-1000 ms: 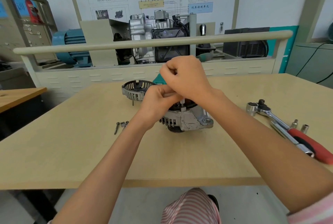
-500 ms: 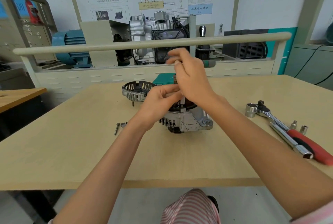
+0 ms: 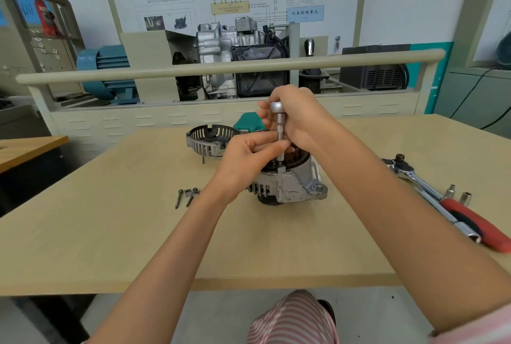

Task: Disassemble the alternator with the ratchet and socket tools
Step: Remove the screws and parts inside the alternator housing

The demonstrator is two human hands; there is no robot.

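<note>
The silver alternator (image 3: 293, 186) stands mid-table with its rear cover off and its windings showing on top. A steel extension bar with a socket (image 3: 280, 136) stands upright on a fastener at the alternator's top rim. My right hand (image 3: 301, 117) grips the bar's upper end. My left hand (image 3: 249, 158) pinches the bar's lower shaft just above the housing. The removed slotted rear cover (image 3: 206, 140) lies behind and to the left.
Loose bolts (image 3: 185, 196) lie left of the alternator. A ratchet (image 3: 409, 175), a red-handled tool (image 3: 475, 226) and small sockets (image 3: 459, 194) lie at the right. A green box (image 3: 247, 122) sits behind my hands. A railing (image 3: 138, 72) and training engine stand beyond the table.
My right hand rose from the alternator, then came back down around the extension bar, which now stands upright and exposed. My left hand stayed at the alternator's top.
</note>
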